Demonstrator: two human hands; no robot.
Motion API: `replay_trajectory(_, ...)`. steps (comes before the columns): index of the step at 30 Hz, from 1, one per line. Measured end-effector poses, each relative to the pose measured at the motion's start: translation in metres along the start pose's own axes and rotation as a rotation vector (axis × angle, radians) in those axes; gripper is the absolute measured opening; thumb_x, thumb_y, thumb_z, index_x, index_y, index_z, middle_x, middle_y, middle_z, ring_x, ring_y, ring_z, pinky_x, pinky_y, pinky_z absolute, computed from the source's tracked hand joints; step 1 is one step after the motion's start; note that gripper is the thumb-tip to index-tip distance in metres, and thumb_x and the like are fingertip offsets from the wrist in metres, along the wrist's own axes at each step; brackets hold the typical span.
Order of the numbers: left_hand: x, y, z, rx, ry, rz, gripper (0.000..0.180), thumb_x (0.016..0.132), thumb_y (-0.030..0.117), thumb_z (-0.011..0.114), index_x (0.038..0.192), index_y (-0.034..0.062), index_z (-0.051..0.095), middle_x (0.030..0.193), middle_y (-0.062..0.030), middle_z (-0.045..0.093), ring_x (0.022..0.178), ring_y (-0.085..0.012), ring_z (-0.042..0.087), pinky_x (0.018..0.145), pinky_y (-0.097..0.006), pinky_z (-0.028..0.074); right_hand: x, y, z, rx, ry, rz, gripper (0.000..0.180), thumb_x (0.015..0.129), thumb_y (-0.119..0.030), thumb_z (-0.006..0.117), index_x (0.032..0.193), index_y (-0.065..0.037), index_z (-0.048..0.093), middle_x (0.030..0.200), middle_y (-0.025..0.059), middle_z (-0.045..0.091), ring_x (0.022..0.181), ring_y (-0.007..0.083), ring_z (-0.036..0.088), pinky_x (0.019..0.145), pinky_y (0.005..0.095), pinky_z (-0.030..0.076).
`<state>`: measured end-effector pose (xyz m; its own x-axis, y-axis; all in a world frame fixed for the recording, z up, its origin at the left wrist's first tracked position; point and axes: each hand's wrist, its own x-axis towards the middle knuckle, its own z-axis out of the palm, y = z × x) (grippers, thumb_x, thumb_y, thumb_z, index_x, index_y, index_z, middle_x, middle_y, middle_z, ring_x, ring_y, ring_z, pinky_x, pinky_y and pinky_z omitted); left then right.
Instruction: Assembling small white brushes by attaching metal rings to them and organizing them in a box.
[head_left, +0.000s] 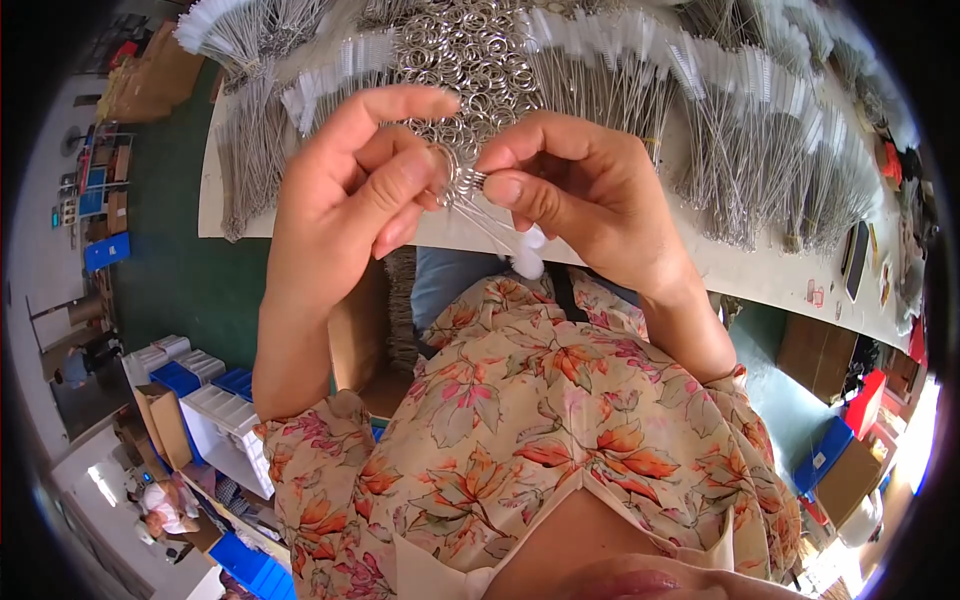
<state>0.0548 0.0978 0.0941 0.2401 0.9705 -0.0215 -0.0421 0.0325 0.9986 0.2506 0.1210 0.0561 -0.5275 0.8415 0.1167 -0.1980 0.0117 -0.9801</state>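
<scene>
Over the table's near edge, my left hand (pixel 350 200) pinches a shiny metal ring (pixel 453 163) between thumb and fingers, its index finger raised. My right hand (pixel 590 190) is closed by thumb and index finger on the looped wire ends of a few thin wire brushes (pixel 527 262). Those loops meet the ring between the two hands; whether they are threaded on it I cannot tell. The brushes' wires slant down to the right, white bristle tips hanging below the table edge. Behind my fingers lies a heap of loose metal rings (pixel 470 50).
Bundled wire brushes with pale bristles (pixel 770 130) cover the white table (pixel 740 270) to the right, and more (pixel 250 170) lie on the left. A dark flat object (pixel 855 255) sits at the right edge. Boxes and blue bins (pixel 240 565) stand on the floor, with a person (pixel 170 508) far left.
</scene>
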Motion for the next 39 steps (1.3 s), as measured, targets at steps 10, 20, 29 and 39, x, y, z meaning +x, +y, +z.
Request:
replay_trajectory(10, -0.009, -0.032, 0.012, -0.098, 0.142, 0.419, 0.014, 0.088, 0.007, 0.053, 0.095, -0.0035, 0.06, 0.095, -0.0121, 0.063, 0.089, -0.0144, 0.057, 0.08, -0.027, 0.044, 0.004, 0.011, 0.022, 0.187, 0.001, -0.21, 0.013, 0.084, -0.009, 0.062, 0.09, 0.001, 0.059, 0.08, 0.0028, 0.059, 0.066, 0.0068, 0.053, 0.058, 0.0202, 0.046)
replay_trajectory(20, -0.02, -0.034, 0.015, -0.685, 0.169, 0.393, 0.019, 0.09, 0.01, 0.048, 0.097, -0.0006, 0.062, 0.098, -0.0132, 0.063, 0.094, -0.0239, 0.058, 0.09, -0.037, 0.041, 0.015, 0.023, 0.044, -0.112, 0.059, -0.367, 0.012, 0.076, -0.006, 0.069, 0.085, -0.001, 0.062, 0.081, 0.0053, 0.061, 0.07, 0.0108, 0.058, 0.065, 0.0231, 0.048)
replay_trajectory(29, -0.032, -0.039, 0.009, -0.426, 0.354, 0.548, 0.022, 0.091, 0.014, 0.048, 0.095, -0.0022, 0.063, 0.089, -0.0113, 0.064, 0.083, -0.0163, 0.059, 0.081, -0.028, 0.045, 0.032, 0.006, 0.05, -0.513, 0.074, -0.758, 0.018, 0.067, -0.006, 0.075, 0.083, -0.005, 0.068, 0.072, 0.0042, 0.063, 0.064, 0.0131, 0.055, 0.061, 0.025, 0.045)
replay_trajectory(39, -0.1, -0.063, -0.059, 0.703, 0.283, 0.322, 0.018, 0.079, 0.011, 0.064, 0.094, 0.0012, 0.062, 0.082, -0.0031, 0.059, 0.072, -0.0093, 0.054, 0.063, -0.024, 0.043, 0.061, 0.052, 0.068, 0.379, -0.601, 0.44, 0.025, 0.083, -0.023, 0.058, 0.075, 0.0, 0.062, 0.06, 0.0, 0.05, 0.058, 0.0083, 0.044, 0.056, 0.0217, 0.035)
